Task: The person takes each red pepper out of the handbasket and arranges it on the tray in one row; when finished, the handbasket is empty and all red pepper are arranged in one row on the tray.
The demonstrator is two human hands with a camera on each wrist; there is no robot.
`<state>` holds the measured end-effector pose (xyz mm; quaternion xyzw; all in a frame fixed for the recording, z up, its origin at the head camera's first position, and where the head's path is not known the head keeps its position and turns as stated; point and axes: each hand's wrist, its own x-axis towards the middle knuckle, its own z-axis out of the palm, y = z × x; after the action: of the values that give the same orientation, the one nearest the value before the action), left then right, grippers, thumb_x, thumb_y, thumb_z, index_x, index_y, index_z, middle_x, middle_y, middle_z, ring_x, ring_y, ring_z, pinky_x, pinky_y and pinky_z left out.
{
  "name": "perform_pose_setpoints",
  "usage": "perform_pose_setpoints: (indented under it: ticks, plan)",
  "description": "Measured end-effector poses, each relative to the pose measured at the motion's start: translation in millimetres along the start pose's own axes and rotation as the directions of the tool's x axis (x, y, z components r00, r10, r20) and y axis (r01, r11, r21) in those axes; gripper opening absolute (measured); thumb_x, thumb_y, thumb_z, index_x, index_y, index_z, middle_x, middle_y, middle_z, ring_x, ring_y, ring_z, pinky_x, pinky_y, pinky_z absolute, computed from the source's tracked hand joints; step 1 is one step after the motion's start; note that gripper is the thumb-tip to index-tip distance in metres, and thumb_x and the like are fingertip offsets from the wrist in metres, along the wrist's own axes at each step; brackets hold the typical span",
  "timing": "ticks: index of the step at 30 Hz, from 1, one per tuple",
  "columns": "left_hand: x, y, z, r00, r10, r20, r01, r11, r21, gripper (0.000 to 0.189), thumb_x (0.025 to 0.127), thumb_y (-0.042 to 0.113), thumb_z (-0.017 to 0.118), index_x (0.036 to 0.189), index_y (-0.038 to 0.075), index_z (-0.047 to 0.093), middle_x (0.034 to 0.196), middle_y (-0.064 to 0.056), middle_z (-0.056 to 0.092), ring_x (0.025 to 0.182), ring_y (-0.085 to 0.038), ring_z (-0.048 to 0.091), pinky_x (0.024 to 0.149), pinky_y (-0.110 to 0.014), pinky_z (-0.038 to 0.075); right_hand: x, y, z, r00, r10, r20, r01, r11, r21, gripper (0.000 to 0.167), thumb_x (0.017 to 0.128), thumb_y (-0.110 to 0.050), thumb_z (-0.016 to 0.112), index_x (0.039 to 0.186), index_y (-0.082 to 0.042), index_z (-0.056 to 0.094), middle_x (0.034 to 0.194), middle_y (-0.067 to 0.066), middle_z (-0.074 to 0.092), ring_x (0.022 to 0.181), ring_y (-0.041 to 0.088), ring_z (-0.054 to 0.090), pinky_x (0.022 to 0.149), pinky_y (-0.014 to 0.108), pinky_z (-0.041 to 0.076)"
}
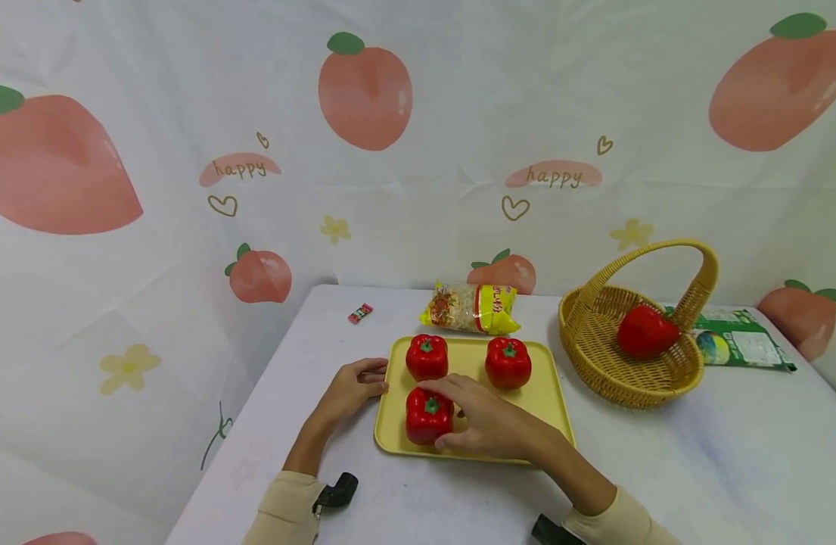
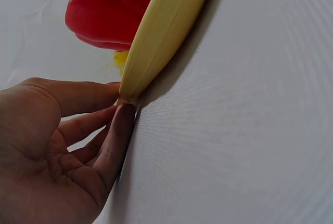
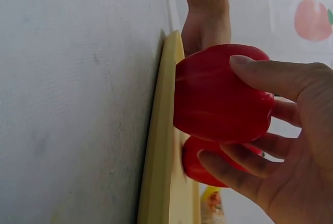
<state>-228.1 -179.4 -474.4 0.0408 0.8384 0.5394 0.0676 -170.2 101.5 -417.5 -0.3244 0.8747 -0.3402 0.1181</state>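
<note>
A yellow tray (image 1: pixel 468 359) carries three red bell peppers, two along its far side and one near the front. My left hand (image 1: pixel 349 390) is at the tray's left edge; in the left wrist view, thumb and fingers pinch the tray rim (image 2: pixel 156 42). Around the front bell pepper (image 1: pixel 424 425) curve the fingers of my right hand (image 1: pixel 489 420). The right wrist view has the thumb against that pepper (image 3: pixel 221 96) and the fingers bent along its other side. The pepper sits upright on the tray, behind it the far-left bell pepper (image 1: pixel 427 357). The far-right bell pepper (image 1: pixel 508 363) stands apart.
Right of the tray stands a wicker basket (image 1: pixel 588 371) with a tall handle, a red bell pepper (image 1: pixel 641 333) inside. A green packet (image 1: pixel 744 342) lies behind it. Beyond the tray is a yellow food bag (image 1: pixel 470 309), and at the far left a small red packet (image 1: pixel 360 312).
</note>
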Motion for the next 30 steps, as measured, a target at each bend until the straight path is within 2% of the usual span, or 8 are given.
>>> perform_pose_setpoints:
  ticks: [5, 9, 18, 30]
  plan:
    - [1.7, 0.6, 1.2, 1.000, -0.004, -0.001, 0.004, 1.000, -0.007, 0.046, 0.094, 0.004, 0.075, 0.140, 0.001, 0.066, 0.130, -0.010, 0.073, 0.116, -0.024, 0.072, 0.102, -0.042, 0.059, -0.8, 1.8, -1.7, 0.999, 0.034, 0.018, -0.034, 0.999, 0.016, 0.084, 0.087, -0.035, 0.088, 0.159, -0.024, 0.047, 0.155, -0.002, 0.055, 0.145, 0.023, 0.048, 0.113, 0.051, 0.051]
    - [1.8, 1.5, 1.3, 1.000, -0.001, -0.001, 0.001, 1.000, -0.008, 0.046, 0.094, 0.004, 0.075, 0.140, 0.000, 0.066, 0.130, -0.011, 0.073, 0.115, -0.024, 0.072, 0.102, -0.042, 0.059, -1.8, 3.7, -3.7, 0.998, 0.054, 0.027, -0.055, 0.998, 0.030, 0.084, 0.086, -0.034, 0.089, 0.159, -0.028, 0.047, 0.154, -0.004, 0.055, 0.144, 0.020, 0.049, 0.113, 0.050, 0.051]
    - [1.0, 2.0, -0.5, 1.000, -0.001, 0.001, 0.001, 1.000, 0.000, 0.045, 0.094, 0.003, 0.074, 0.139, 0.000, 0.067, 0.129, -0.012, 0.074, 0.113, -0.025, 0.073, 0.100, -0.041, 0.060, 0.4, 3.4, 0.8, 1.000, 0.013, 0.013, -0.014, 0.999, 0.043, 0.083, 0.088, -0.034, 0.088, 0.159, -0.028, 0.047, 0.155, -0.006, 0.055, 0.143, 0.016, 0.050, 0.114, 0.046, 0.051]
    - [0.0, 1.5, -0.8, 1.000, -0.003, 0.003, 0.003, 1.000, 0.010, 0.045, 0.095, 0.003, 0.074, 0.139, -0.001, 0.066, 0.130, -0.015, 0.073, 0.114, -0.026, 0.073, 0.100, -0.041, 0.060, 0.0, 1.5, 0.0, 0.999, 0.046, 0.022, -0.048, 0.997, 0.062, 0.087, 0.086, -0.034, 0.089, 0.161, -0.025, 0.045, 0.156, -0.004, 0.054, 0.146, 0.020, 0.048, 0.114, 0.049, 0.051]
